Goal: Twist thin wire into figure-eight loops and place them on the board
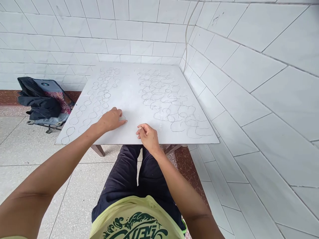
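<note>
My left hand (112, 120) rests on the white tabletop (128, 94) near its front edge, thumb and fingers apart. A thin dark loop (123, 116), like fine wire or thread, lies at its fingertips. Just to the right, my right hand (149, 135) hovers over the front edge with thumb and fingers pinched together; whatever they hold is too small to make out. Thin figure-eight loops (68, 131) lie in rows across the left of the table. Over the right side spread looser, overlapping loops (171, 99) of the same thin strand.
White tiled walls (249, 89) meet behind and to the right of the table. A cable (186, 36) runs down the corner. At the left, a folding chair (56, 87) holds dark clothing (41, 103). A wooden table leg (98, 150) stands on the speckled floor (82, 186).
</note>
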The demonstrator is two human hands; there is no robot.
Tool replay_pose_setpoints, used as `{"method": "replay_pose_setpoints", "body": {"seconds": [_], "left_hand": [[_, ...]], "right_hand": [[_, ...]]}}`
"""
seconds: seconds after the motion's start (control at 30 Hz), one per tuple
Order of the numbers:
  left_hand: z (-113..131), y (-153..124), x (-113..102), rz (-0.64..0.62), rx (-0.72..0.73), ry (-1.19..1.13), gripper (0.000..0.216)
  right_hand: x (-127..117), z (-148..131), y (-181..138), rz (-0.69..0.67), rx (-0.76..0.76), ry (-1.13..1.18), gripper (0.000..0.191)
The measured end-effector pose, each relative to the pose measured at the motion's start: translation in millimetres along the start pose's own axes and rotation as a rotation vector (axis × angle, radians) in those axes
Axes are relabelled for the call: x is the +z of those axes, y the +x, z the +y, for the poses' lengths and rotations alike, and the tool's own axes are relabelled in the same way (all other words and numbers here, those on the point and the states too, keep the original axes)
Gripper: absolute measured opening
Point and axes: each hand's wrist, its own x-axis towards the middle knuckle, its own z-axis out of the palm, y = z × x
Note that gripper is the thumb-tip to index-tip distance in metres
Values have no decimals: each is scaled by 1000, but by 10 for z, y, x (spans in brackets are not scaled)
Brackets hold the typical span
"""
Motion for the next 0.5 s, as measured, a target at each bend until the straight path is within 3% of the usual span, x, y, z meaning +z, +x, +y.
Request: {"method": "replay_pose_setpoints", "body": {"seconds": [0.13,0.27,0.4,0.5], "left_hand": [[161,-128,91,16,79,97,29],[156,-222,39,51,103,103,29],[50,-410,-192,122,144,-201,19],[0,-573,-408,-38,141,-541,10]], "right_hand": [[-20,-28,-4,-24,9,4,21],[-27,-28,-5,-28,33,24,20],[-72,-46,-2,-8,-16,2,22],[-138,-174,-1,-8,-193,-176,29]]}}
